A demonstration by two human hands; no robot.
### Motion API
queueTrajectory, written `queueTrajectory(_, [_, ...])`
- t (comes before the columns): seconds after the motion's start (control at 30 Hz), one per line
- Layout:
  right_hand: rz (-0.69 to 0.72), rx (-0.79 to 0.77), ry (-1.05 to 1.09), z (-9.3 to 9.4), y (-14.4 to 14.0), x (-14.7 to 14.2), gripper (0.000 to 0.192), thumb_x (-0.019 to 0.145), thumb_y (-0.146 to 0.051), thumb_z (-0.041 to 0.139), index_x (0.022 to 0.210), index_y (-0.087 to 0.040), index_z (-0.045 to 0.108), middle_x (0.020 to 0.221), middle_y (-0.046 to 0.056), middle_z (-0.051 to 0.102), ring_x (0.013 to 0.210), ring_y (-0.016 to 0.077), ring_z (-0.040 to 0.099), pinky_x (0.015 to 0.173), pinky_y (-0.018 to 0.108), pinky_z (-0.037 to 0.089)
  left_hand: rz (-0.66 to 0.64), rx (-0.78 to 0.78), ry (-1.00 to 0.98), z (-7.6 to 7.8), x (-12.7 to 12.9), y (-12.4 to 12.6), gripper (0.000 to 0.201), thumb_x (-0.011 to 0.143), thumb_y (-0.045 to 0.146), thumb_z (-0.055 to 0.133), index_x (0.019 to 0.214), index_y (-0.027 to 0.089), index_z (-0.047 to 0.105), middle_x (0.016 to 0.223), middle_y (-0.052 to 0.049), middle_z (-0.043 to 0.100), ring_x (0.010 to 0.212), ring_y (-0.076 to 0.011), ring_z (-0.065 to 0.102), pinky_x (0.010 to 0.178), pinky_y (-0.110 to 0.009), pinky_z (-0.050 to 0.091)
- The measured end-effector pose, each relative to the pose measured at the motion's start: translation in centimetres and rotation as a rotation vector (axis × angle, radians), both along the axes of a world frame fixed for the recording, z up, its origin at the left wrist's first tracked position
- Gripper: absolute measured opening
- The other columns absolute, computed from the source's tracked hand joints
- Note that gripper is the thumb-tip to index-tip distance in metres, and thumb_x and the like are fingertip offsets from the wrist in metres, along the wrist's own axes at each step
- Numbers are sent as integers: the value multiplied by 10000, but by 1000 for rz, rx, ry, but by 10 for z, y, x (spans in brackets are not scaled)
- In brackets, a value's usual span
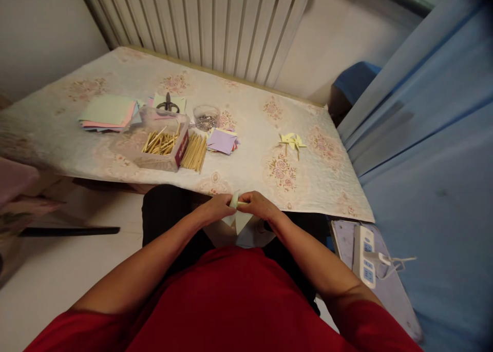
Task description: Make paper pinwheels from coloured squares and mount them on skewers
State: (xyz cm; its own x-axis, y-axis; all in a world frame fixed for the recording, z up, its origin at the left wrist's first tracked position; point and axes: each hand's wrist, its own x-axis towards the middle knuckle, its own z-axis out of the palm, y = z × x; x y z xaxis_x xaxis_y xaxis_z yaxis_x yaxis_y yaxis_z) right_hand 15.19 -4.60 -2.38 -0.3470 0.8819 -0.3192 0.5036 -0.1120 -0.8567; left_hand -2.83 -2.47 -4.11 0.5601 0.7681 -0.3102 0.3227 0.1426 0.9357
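My left hand (219, 207) and my right hand (259, 206) meet over my lap, just below the near edge of the table (246, 116). Both pinch a small pale green folded paper piece (239, 216), whose point hangs down between them. Whether a stick is inside the fold I cannot tell. A finished yellow paper pinwheel (292, 141) lies on the table beyond my right hand.
On the table stand a clear box of wooden sticks (162, 142), loose sticks (194, 152) beside it, purple paper squares (222, 140), a stack of coloured paper (108, 113), scissors (168, 104) and a small clear cup (206, 117). A power strip (365, 254) lies at the right.
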Motion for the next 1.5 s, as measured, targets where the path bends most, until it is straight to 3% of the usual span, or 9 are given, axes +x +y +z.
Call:
queueTrajectory(0.23, [-29,-2,95,-5,0,2,211,708,-316,561,579,-175,471,535,-72,340,504,63,279,477,210,209,1,-31,-73,10,-3,0,200,612,237,627,796,171,668,676,-2,607,614,-143,518,563,-230,388])
queueTrajectory(0.3, [-67,-39,138,-5,0,4,210,700,-327,570,582,-176,485,527,-73,365,496,64,295,474,207,223,35,-41,-120,18,-9,-1,328,630,280,658,942,179,667,692,1,614,636,-146,538,578,-230,407])
queueTrajectory(0.4, [-150,-109,194,-6,1,8,189,681,-341,596,619,-172,536,534,-65,442,485,69,351,471,202,261,63,-38,-192,27,-22,-8,608,668,306,667,1258,224,547,812,-25,660,702,-161,586,638,-254,447])
queueTrajectory(0.47, [-199,-148,220,-7,2,11,178,671,-343,615,658,-172,569,551,-55,491,485,74,391,472,200,284,71,0,-193,29,-30,-14,683,664,291,678,1323,255,504,803,-32,668,717,-177,604,659,-272,467])
queueTrajectory(0.57, [-240,-181,277,-9,4,15,172,664,-341,631,672,-177,582,564,-47,528,484,79,425,476,199,307,15,103,-217,24,-37,-23,598,714,255,612,1307,263,533,829,-35,687,776,-189,627,734,-307,483])
queueTrajectory(0.7, [-276,-205,347,-8,6,17,159,653,-323,645,669,-179,579,569,-40,547,482,86,449,479,205,329,-81,338,-97,13,-37,-30,414,765,182,511,1142,272,656,1015,-44,684,879,-175,622,852,-320,458])
queueTrajectory(1.0, [-322,-235,411,-2,1,10,139,640,-294,654,653,-182,575,564,-40,546,480,86,440,497,214,331,51,511,-41,12,-23,-31,192,772,205,548,903,241,683,909,-37,676,858,-181,612,831,-321,463])
queueTrajectory(1.23, [-306,-173,356,1,-1,7,164,649,-314,647,654,-174,561,527,-69,478,465,67,374,468,203,271,78,469,-61,15,-18,-24,100,782,275,590,749,199,646,758,-12,644,737,-154,572,727,-282,435])
queueTrajectory(1.5, [-316,-99,272,6,-3,1,168,672,-310,614,623,-177,524,517,-74,428,470,61,327,457,208,221,252,207,-186,11,-4,-32,125,776,297,588,736,181,561,682,20,585,677,-134,542,677,-264,418])
